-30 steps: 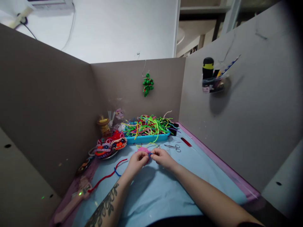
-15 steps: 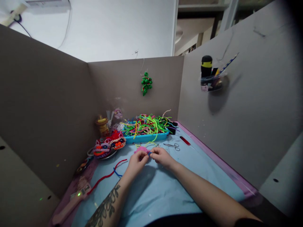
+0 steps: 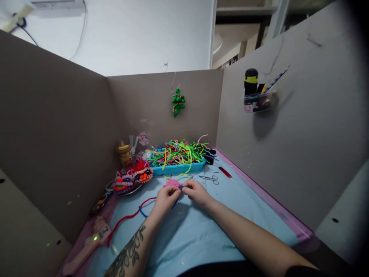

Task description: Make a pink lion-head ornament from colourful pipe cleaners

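Observation:
My left hand [image 3: 167,198] and my right hand [image 3: 197,192] meet over the middle of the table, fingertips pinched close together. Between them is a blue pipe cleaner [image 3: 182,187], gripped from both sides. A length of it shows below my left fingers, and a blue strand [image 3: 142,211] also lies left of that wrist. Just behind my fingers sits a fuzzy pink piece [image 3: 173,182], partly covered by my left hand; whether I grip it too is not clear. A red pipe cleaner [image 3: 127,217] lies curved on the cloth to the left.
A blue tray [image 3: 178,168] heaped with coloured pipe cleaners stands at the back. Scissors [image 3: 213,179] and a red-handled tool [image 3: 225,172] lie to the right. Fuzzy craft faces [image 3: 134,179] rest on a dish at left, near a pink glue gun [image 3: 93,246]. Grey panels [image 3: 161,100] enclose the table.
The end of a blue strand now shows below my left fingers. The red pipe cleaner has shifted a little, its near end lying lower. My hands have barely moved.

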`<move>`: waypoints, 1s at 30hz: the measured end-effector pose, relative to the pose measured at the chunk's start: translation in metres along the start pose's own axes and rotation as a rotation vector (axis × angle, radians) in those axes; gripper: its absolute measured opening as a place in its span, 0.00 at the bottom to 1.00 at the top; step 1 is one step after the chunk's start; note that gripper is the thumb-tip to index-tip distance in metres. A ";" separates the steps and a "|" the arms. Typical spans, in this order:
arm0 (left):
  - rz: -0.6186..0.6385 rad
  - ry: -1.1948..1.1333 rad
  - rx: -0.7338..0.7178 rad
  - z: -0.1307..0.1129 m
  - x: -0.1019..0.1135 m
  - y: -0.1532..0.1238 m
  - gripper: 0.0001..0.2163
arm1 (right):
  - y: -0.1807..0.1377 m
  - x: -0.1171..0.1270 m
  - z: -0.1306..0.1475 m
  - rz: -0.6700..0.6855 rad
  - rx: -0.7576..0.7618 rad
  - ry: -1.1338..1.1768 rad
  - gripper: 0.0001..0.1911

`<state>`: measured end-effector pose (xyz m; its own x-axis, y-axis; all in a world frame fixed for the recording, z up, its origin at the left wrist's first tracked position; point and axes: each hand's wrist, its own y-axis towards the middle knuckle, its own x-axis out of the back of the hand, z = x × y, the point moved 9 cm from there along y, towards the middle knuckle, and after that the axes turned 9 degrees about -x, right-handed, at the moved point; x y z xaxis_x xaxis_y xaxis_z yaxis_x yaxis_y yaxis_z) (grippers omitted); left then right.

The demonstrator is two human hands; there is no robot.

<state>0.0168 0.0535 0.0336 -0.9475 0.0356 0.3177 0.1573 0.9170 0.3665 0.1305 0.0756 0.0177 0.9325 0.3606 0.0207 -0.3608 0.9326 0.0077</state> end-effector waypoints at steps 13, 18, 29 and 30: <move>0.017 -0.028 -0.110 -0.015 -0.002 -0.002 0.11 | -0.003 -0.017 -0.013 0.192 -0.172 0.315 0.16; 0.030 -0.109 -0.076 -0.009 -0.007 -0.003 0.12 | -0.006 -0.023 -0.012 0.250 -0.209 0.365 0.16; 0.106 -0.295 0.095 0.001 -0.018 -0.007 0.14 | -0.005 -0.024 -0.011 0.323 -0.145 0.293 0.15; 0.105 -0.296 0.099 0.003 -0.017 -0.007 0.14 | -0.004 -0.023 -0.011 0.315 -0.135 0.275 0.15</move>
<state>0.0314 0.0474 0.0233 -0.9697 0.2322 0.0762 0.2440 0.9361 0.2534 0.1109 0.0633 0.0059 0.7535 0.6010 -0.2664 -0.6399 0.7634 -0.0876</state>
